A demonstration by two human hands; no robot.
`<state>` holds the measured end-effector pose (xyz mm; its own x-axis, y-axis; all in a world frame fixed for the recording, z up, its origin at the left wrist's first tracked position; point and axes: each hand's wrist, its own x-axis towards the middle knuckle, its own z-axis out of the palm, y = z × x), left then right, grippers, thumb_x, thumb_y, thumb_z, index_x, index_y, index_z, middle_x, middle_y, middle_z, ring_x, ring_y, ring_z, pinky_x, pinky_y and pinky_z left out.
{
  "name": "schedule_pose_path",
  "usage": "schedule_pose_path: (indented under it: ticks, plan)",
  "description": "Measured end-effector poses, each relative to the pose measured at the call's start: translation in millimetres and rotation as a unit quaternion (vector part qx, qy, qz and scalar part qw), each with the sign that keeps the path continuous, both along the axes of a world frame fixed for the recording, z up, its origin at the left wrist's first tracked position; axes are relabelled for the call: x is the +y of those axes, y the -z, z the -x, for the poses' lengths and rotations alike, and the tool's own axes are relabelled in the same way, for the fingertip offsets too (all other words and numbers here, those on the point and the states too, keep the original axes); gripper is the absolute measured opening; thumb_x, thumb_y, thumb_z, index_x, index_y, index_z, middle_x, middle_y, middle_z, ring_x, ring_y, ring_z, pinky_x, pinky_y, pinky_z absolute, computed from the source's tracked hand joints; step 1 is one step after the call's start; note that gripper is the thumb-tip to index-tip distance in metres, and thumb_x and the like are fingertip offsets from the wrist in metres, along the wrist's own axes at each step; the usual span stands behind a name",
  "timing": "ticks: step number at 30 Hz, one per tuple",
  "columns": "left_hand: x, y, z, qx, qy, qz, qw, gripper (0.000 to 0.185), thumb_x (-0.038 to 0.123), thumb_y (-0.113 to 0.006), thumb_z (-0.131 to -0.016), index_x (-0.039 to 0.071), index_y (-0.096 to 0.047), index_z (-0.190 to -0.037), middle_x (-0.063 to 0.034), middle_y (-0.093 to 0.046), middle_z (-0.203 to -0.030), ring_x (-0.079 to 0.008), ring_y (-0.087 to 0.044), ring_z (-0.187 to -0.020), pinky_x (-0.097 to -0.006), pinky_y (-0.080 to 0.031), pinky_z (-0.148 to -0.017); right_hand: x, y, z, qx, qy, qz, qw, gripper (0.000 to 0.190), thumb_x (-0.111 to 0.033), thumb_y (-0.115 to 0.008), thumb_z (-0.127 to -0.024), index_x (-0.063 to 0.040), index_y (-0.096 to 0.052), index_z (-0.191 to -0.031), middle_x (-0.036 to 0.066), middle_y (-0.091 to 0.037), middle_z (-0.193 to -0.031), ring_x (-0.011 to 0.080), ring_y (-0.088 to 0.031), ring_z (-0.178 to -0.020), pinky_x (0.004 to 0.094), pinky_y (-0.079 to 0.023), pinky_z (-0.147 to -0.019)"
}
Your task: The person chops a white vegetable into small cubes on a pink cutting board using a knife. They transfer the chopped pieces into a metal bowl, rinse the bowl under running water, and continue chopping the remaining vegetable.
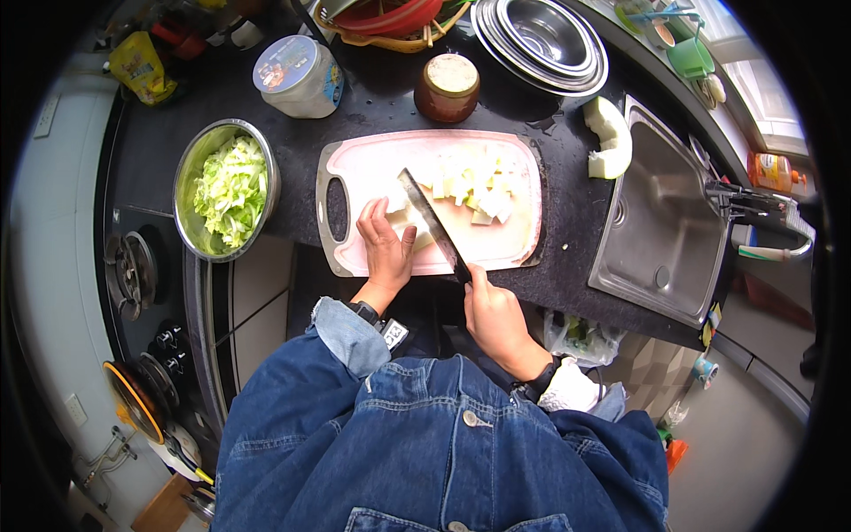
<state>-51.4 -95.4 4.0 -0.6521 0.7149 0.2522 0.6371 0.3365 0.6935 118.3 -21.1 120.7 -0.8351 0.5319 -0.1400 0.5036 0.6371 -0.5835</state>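
My right hand (495, 322) grips the handle of a kitchen knife (435, 223), whose blade slants over the pink cutting board (379, 156). Left of the blade, my left hand (389, 249) holds down a pale melon piece (420, 241), with the fingers spread over it. Bright glare and the hand hide part of that piece. Several cut melon chunks (488, 199), some green-edged, lie on the board to the right of the knife. Apart from the board, a curved wedge of what looks like winter melon (610, 146) rests by the sink.
A steel bowl (271, 199) of chopped leafy greens stands left of the board. Behind are a lidded plastic tub (299, 83), a brown jar (447, 90) and stacked steel bowls (488, 50). The sink (665, 233) lies right, a gas burner (129, 274) left.
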Motion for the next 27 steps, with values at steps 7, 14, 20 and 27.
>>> schedule_pose_path:
  ticks: [7, 14, 20, 27]
  plan:
    - [7.7, 3.3, -7.0, 0.009, -0.034, 0.009, 0.999, 0.062, 0.015, -0.065, -0.082, -0.006, -0.029, -0.128, -0.0243, -0.032, -0.124, -0.0399, -0.033, -0.117, -0.0454, -0.028, -0.102, -10.9, 1.9, 11.2, 0.009, -0.026, -0.094, 0.995, 0.032, 0.001, -0.053, -0.076, 0.008, -0.049, -0.106, 0.015, -0.060, -0.072, 0.0226, -0.062, -0.051, 0.0300, -0.052, -0.048]
    - [8.9, 4.9, -10.4, 0.015, -0.037, 0.016, 0.999, 0.063, 0.010, -0.064, -0.081, -0.008, -0.027, -0.128, -0.0257, -0.029, -0.124, -0.0409, -0.031, -0.117, -0.0472, -0.027, -0.102, -9.9, -9.5, 18.4, -0.029, -0.017, -0.087, 0.996, 0.033, -0.001, -0.054, -0.075, 0.008, -0.049, -0.106, 0.012, -0.058, -0.068, 0.0212, -0.061, -0.049, 0.0292, -0.050, -0.044]
    - [10.7, 2.0, -11.3, 0.003, -0.045, 0.025, 0.999, 0.068, 0.006, -0.068, -0.076, -0.008, -0.026, -0.128, -0.0251, -0.029, -0.123, -0.0403, -0.032, -0.116, -0.0460, -0.027, -0.101, -3.8, -23.3, 15.9, -0.038, -0.001, 0.007, 0.999, 0.037, 0.003, -0.053, -0.077, 0.009, -0.046, -0.113, 0.020, -0.059, -0.070, 0.0319, -0.061, -0.056, 0.0382, -0.050, -0.052]
    - [11.0, 0.7, -11.6, -0.010, -0.046, 0.013, 0.999, 0.069, 0.007, -0.068, -0.077, -0.007, -0.025, -0.129, -0.0248, -0.029, -0.123, -0.0401, -0.032, -0.116, -0.0456, -0.027, -0.101, -0.1, -22.0, 18.0, -0.040, -0.020, -0.026, 0.999, 0.037, 0.002, -0.054, -0.070, 0.008, -0.047, -0.106, 0.016, -0.060, -0.070, 0.0260, -0.061, -0.051, 0.0331, -0.051, -0.049]
